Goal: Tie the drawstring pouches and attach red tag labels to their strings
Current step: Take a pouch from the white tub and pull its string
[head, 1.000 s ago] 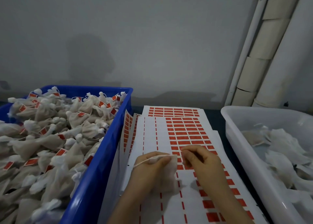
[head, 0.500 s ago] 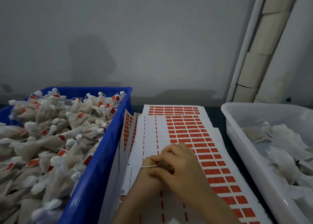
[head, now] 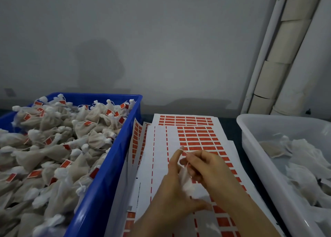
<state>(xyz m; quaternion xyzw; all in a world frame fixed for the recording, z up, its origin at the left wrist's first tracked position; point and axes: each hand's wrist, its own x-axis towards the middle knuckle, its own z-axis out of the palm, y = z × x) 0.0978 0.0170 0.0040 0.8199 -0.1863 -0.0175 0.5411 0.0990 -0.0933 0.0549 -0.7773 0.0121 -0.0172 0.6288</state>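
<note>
Over the label sheets (head: pixel 195 134): left hand (head: pixel 170 193) holds a pouch (head: pixel 186 183), forefinger straight up. Right hand (head: pixel 211 170), fingers curled, pinches the string (head: pixel 187 165) just above the pouch, touching the left forefinger. Left of the sheets, touching them: blue bin (head: pixel 107 174), heaped with tagged pouches (head: pixel 53 152), all tied. Right of the sheets: white bin (head: pixel 250 147) holding flat pouches (head: pixel 300 158), no tags visible.

Dim grey wall (head: pixel 161 39); pale pipes (head: pixel 286 48) at right.
</note>
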